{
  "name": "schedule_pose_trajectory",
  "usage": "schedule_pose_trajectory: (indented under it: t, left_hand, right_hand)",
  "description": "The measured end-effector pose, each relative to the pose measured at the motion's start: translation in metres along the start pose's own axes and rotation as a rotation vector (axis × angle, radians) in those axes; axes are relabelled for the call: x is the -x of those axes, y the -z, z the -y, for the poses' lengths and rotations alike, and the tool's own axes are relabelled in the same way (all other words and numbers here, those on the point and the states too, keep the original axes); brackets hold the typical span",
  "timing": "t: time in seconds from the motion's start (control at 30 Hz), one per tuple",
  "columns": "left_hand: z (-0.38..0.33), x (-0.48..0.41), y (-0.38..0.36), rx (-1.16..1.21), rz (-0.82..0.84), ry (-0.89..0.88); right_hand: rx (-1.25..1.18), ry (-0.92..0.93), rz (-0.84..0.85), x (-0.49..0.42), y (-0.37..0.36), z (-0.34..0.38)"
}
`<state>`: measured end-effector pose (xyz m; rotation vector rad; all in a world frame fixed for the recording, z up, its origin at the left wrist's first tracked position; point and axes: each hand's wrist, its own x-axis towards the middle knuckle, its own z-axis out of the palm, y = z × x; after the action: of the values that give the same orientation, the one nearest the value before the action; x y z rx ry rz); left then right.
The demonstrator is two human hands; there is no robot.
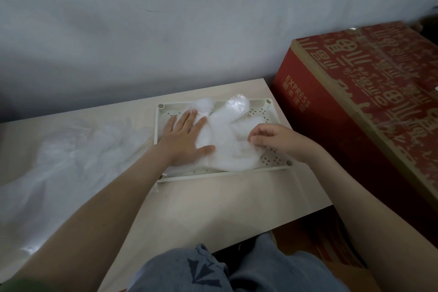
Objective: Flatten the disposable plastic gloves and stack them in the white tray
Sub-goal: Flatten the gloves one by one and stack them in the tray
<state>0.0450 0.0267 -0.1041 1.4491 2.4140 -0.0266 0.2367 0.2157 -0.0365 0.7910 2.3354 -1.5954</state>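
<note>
A white perforated tray [272,160] lies on the pale table, towards its right end. Clear plastic gloves [227,140] lie in a pile inside it, with puffed fingers sticking up at the far rim. My left hand [187,137] presses flat on the left part of the pile, fingers straight and spread. At the pile's right edge, my right hand [275,138] pinches the plastic between thumb and curled fingers. A loose heap of more clear gloves [68,156] covers the table to the left of the tray.
A large red cardboard box [369,106] stands right beside the table's right edge, taller than the tabletop. A grey wall runs behind the table. My knees in blue jeans [225,270] are below the table's near edge.
</note>
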Motion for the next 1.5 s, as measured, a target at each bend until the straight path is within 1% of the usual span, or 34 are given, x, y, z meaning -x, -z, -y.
schedule_pose_trajectory:
  t: [0.17, 0.33, 0.43, 0.5, 0.57, 0.63, 0.7, 0.77, 0.8, 0.83, 0.9, 0.97, 1.03, 1.13, 1.27, 1.33, 1.37, 1.43, 1.5]
  left_hand:
    - [0.0, -0.001, 0.0, -0.009, 0.009, -0.004]
    - [0.001, -0.001, 0.0, -0.006, -0.004, -0.01]
    - [0.0, -0.001, 0.0, -0.014, -0.004, -0.009]
    - [0.0, -0.001, 0.0, -0.023, -0.006, -0.008]
    - [-0.001, 0.0, -0.001, -0.033, -0.008, -0.008]
    - [-0.001, 0.0, -0.002, -0.044, -0.014, -0.003]
    - [-0.002, -0.001, -0.002, -0.045, -0.022, 0.005]
    - [-0.004, -0.002, -0.002, -0.045, -0.025, 0.008]
    - [-0.005, -0.002, -0.002, -0.046, -0.025, 0.009]
    - [-0.005, -0.002, -0.001, -0.049, -0.026, 0.01]
    - [-0.006, -0.002, -0.002, -0.054, -0.028, 0.013]
    - [-0.005, -0.002, -0.003, -0.053, -0.034, 0.013]
    - [-0.004, -0.001, -0.002, -0.054, -0.033, 0.011]
    - [-0.004, 0.001, -0.001, -0.052, -0.037, 0.005]
    - [-0.004, 0.001, 0.001, -0.033, -0.038, 0.0]
    - [-0.004, 0.005, 0.005, 0.01, -0.073, -0.003]
    - [-0.003, 0.008, 0.008, 0.053, -0.119, -0.015]
    - [-0.001, 0.017, 0.016, 0.18, -0.248, -0.052]
    - [0.003, 0.03, 0.026, 0.241, -0.4, -0.093]
  right_hand:
    - [0.024, -0.046, 0.008, -0.002, 0.001, 0.001]
    - [0.062, -0.055, -0.028, -0.003, 0.003, -0.001]
    - [0.17, -0.098, -0.062, -0.004, 0.006, -0.004]
    - [0.386, -0.103, -0.145, -0.006, 0.009, -0.004]
    - [0.601, -0.081, -0.297, -0.009, 0.009, -0.001]
    - [0.674, -0.02, -0.446, -0.011, 0.003, 0.005]
    - [0.638, 0.126, -0.507, -0.013, -0.011, 0.017]
    - [0.583, 0.26, -0.475, -0.016, -0.031, 0.03]
    - [0.569, 0.279, -0.43, -0.018, -0.042, 0.035]
    - [0.576, 0.261, -0.368, -0.021, -0.053, 0.039]
    - [0.668, 0.151, -0.249, -0.03, -0.072, 0.033]
    - [0.765, 0.025, -0.184, -0.038, -0.081, 0.016]
    - [0.789, -0.055, -0.19, -0.041, -0.08, -0.003]
    - [0.803, -0.084, -0.255, -0.038, -0.071, -0.018]
    - [0.806, -0.117, -0.253, -0.034, -0.065, -0.017]
    - [0.795, -0.11, -0.27, -0.032, -0.064, -0.011]
    - [0.795, -0.103, -0.294, -0.03, -0.064, -0.006]
    - [0.819, -0.078, -0.362, -0.026, -0.062, 0.002]
    - [0.848, -0.033, -0.441, -0.022, -0.06, 0.013]
